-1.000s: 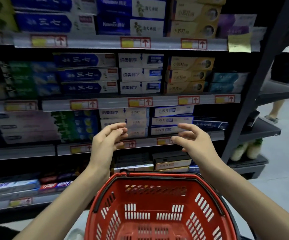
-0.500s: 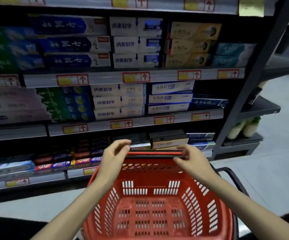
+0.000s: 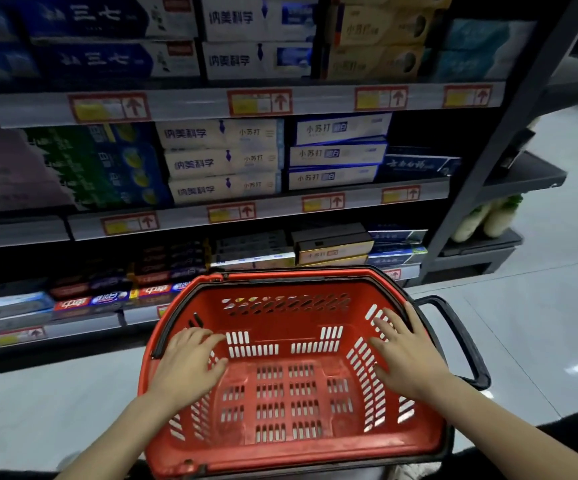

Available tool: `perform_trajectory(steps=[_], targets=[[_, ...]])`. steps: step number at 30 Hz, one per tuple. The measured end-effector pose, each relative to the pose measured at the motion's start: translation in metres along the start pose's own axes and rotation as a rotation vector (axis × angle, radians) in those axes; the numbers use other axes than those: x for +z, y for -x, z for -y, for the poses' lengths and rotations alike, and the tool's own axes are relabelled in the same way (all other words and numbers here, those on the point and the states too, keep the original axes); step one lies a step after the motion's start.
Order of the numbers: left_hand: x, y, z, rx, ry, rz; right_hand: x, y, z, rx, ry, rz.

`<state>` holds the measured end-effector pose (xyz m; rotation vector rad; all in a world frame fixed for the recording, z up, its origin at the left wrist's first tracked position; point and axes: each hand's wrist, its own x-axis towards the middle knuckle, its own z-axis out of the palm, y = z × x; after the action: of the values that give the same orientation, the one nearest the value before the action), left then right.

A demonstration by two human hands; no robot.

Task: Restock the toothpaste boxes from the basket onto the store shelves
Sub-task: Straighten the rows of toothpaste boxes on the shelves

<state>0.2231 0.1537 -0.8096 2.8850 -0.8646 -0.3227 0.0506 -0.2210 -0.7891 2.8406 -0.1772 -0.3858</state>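
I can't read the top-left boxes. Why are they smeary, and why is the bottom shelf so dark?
Head view: the blue boxes are blurred near the edge; the bottom shelf lies in shadow under the shelf above; the red basket looks sharp.

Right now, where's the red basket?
The red basket sits low centre in the head view, before the bottom shelf, left hand and right hand spread inside it.

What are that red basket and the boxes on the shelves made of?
The red basket looks like moulded plastic, slightly glossy: slotted walls, one-piece shape. Its black handle seems plastic too, matte. The toothpaste boxes look like printed cardboard, faintly shiny: sharp folded edges.
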Motion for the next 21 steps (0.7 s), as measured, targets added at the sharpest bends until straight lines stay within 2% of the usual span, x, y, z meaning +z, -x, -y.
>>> perform_trajectory(steps=[5,14,18,21], targets=[[0.006,0.024,0.040,-0.083,0.016,-0.043,-0.015,-0.022,0.029,-0.086,-0.010,-0.086],[-0.008,0.073,0.095,-0.240,0.101,-0.099,-0.051,-0.058,0.096,-0.233,0.062,-0.091],[-0.015,0.078,0.101,-0.284,0.222,-0.126,-0.053,-0.059,0.108,-0.228,0.044,-0.119],[-0.019,0.080,0.105,-0.314,0.415,-0.162,-0.053,-0.060,0.115,-0.196,0.019,-0.151]])
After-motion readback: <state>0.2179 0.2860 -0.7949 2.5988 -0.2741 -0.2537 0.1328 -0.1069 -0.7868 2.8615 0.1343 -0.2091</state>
